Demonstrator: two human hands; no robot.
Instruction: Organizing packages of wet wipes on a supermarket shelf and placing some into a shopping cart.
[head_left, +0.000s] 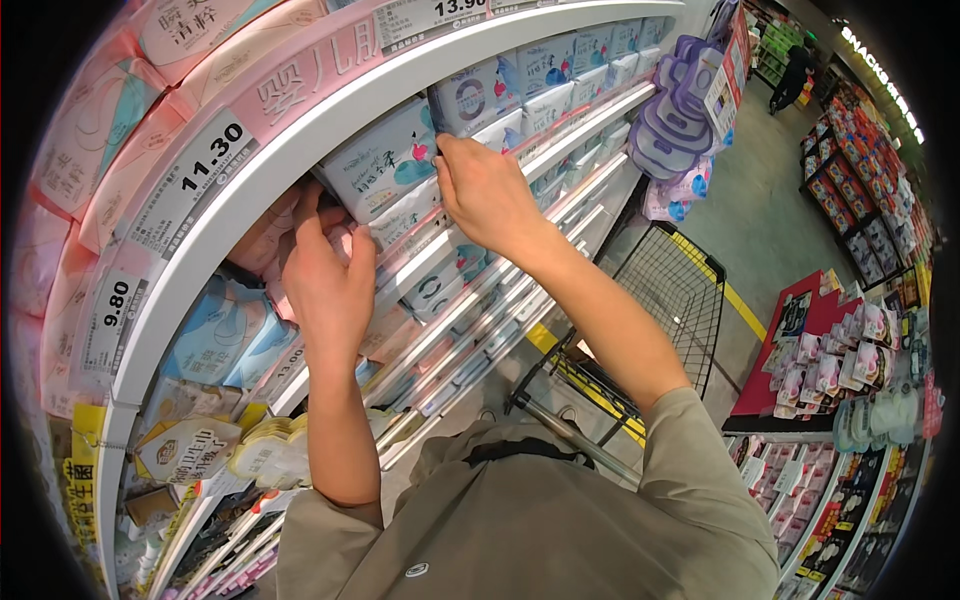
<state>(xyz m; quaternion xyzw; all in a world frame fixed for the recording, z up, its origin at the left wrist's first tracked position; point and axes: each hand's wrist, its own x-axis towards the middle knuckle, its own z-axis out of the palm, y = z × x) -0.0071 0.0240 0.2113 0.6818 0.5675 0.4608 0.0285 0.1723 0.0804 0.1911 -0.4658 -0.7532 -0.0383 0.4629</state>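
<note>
Both of my hands reach into one tier of a white store shelf (495, 45). My right hand (484, 191) has its thumb and fingertips at the right edge of a white and blue soft pack (382, 161) printed with a pink bird. My left hand (326, 274) reaches in at the pack's left side, next to pink packs (262, 236); its fingertips are partly hidden among them, so its hold cannot be told. Similar white and blue packs (476, 94) stand in a row to the right. Light blue packs (225, 330) lie below left of my left hand.
A black wire shopping cart (667, 300) stands at my right side. Purple-edged hang tags (675, 120) stick out at the shelf's far end. Display racks (862, 180) line the aisle's other side, with a person (792, 79) in dark clothes farther off. A price rail (187, 180) runs above my hands.
</note>
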